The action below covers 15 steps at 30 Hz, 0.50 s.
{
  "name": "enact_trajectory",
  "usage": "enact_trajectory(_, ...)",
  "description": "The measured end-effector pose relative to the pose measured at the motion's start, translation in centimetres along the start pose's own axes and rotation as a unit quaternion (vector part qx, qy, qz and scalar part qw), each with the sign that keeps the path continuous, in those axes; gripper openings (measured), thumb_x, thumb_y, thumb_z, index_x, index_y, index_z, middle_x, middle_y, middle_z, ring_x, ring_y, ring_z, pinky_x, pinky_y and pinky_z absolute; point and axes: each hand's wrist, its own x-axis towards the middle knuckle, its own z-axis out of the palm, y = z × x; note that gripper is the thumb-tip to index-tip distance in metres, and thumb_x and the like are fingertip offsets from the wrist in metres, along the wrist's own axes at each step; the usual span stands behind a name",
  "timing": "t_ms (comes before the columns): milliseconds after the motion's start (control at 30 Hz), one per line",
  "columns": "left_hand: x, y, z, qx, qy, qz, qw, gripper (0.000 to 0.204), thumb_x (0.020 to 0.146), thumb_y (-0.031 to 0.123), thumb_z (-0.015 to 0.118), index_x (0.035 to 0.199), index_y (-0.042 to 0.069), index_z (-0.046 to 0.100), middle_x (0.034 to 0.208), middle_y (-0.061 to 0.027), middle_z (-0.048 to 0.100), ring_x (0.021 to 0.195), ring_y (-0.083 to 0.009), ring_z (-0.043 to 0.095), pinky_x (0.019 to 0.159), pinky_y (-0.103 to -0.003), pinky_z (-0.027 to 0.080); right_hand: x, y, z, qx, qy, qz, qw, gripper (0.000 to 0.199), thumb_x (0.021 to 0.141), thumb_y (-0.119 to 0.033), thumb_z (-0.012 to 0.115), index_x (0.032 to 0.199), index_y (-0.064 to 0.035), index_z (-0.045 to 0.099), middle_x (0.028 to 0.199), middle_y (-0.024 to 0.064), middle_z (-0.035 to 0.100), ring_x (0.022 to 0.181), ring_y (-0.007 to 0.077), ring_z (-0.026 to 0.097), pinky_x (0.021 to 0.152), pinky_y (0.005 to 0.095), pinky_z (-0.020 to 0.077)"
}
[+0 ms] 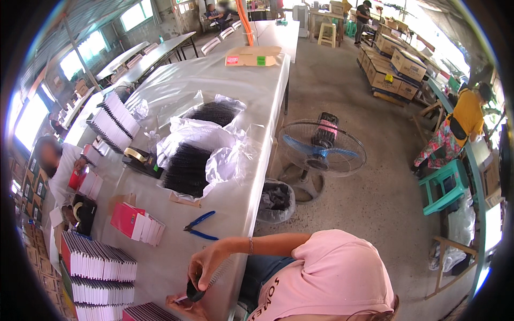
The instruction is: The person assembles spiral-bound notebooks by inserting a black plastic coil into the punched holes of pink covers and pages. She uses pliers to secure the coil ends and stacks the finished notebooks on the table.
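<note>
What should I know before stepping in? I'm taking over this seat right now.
Right hand: pinching a black binding coil at the table's near edge.
Left hand: low under the coil's end, beside a booklet; grip unclear.
Blue pliers lie on the table just beyond, untouched; open bags of coils lie past them.
Done: booklet stacks stand at the left.
Left: this coil looks unseated; many coils remain bagged.

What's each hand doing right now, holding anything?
Left hand: low on the table, mostly hidden; cannot tell its grip.
Right hand: closed on a black spiral coil, with a dark object below it.
</note>
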Motion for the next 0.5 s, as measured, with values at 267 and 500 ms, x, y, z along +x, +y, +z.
enact_trajectory(267,0.2,-1.3,2.8,-0.176,0.094,0.06,0.978,0.067,0.077,0.05,0.075,0.12,0.006,0.049,0.104,-0.0152,0.053,0.097,-0.0229,0.054,0.091,-0.041,0.044,-0.3,-0.6,0.5,-0.014,0.038,-0.008,0.999,0.055,0.079,-0.05,0.08,0.099,0.0003,0.071,0.09,0.0052,0.068,0.085,0.0143,0.061,0.076,0.0293,0.0481)
enact_trajectory(500,0.3,-2.1,3.8,-0.268,0.125,0.077,0.952,0.07,0.074,0.04,0.081,0.125,0.01,0.043,0.107,-0.0087,0.044,0.101,-0.0207,0.047,0.091,-0.037,0.041,0.0,-0.1,0.6,0.04,-0.011,-0.05,0.998,0.05,0.082,-0.045,0.079,0.098,0.0015,0.069,0.087,0.0035,0.066,0.083,0.0121,0.059,0.074,0.0284,0.0475)
